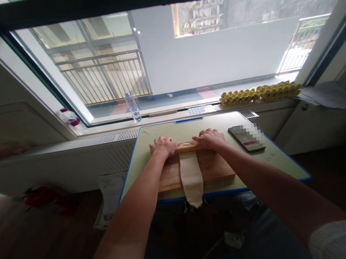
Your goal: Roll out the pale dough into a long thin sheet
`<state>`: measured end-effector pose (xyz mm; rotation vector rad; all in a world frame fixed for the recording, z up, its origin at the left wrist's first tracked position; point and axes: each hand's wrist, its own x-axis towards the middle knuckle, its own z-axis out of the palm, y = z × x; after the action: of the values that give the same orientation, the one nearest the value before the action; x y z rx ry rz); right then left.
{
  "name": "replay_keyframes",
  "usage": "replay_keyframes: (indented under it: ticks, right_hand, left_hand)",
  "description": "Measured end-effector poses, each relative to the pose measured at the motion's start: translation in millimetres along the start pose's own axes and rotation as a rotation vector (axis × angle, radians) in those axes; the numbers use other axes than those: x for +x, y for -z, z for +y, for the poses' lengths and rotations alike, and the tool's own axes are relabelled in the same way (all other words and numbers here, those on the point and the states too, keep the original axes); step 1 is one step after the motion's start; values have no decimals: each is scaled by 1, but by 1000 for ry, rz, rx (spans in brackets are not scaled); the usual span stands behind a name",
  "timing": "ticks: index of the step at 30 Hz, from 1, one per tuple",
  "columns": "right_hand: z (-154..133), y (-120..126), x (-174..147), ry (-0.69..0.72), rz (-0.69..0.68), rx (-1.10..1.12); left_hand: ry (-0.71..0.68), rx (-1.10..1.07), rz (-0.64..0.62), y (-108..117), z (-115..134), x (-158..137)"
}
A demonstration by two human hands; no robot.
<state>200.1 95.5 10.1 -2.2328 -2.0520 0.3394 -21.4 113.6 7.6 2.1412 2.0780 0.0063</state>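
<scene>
A long pale strip of dough (192, 177) lies over a wooden board (216, 164), its near end hanging past the table's front edge. Across the dough's far part rests a wooden rolling pin (189, 148). My left hand (163, 146) is closed over the pin's left end, and my right hand (209, 138) is closed over its right end. A little dough shows beyond the pin, between the hands. Both palms face down, and the pin's ends are hidden under them.
The small table (135, 164) has a blue rim. A phone (248, 138) lies on its right side. Along the windowsill stand a clear bottle (133, 108), another bottle with a purple cap (72, 121) and yellow egg trays (260, 94). A red fire extinguisher (43, 199) is on the floor at left.
</scene>
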Motion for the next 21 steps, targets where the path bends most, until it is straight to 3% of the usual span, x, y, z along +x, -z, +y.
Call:
replay_keyframes:
  ticks: [21]
  right_hand:
    - [3,-4,20,4,44,34]
  left_hand:
    - [11,-11,-4,2,0,15]
